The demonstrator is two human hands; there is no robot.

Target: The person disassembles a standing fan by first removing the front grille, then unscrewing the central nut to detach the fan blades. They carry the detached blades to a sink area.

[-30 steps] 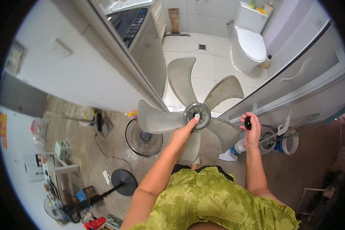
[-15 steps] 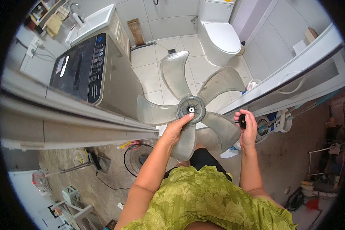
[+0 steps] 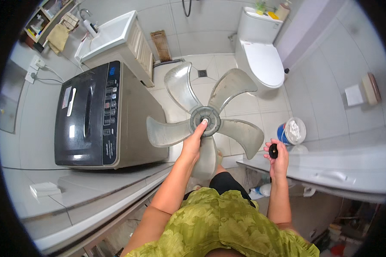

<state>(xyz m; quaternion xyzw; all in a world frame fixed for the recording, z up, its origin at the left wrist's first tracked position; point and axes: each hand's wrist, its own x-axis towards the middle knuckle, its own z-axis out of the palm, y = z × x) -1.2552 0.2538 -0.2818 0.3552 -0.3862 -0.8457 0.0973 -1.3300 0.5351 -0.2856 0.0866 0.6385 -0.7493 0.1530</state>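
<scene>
My left hand (image 3: 193,143) grips a grey translucent fan blade (image 3: 243,132), a one-piece wheel with several broad curved blades. Its thumb lies over the middle of the round hub (image 3: 196,121), while the other fingers are hidden behind. Dark dirt marks show along some blade edges. Off to the right, apart from the fan blade, my right hand (image 3: 280,162) is closed around a small round black knob (image 3: 273,150) with a brass-coloured centre, its fingers curled about it.
A washing machine (image 3: 83,115) stands at the left, with a white sink (image 3: 111,36) beyond it. Ahead are a floor drain (image 3: 202,73) and a toilet (image 3: 263,64). A bucket (image 3: 303,128) stands at the right, near a white door (image 3: 330,169).
I have moved forward into the bathroom doorway, and more of the washing machine and the bucket shows. The fan blade and knob stay in my hands. My left thumb now covers the hub's centre.
</scene>
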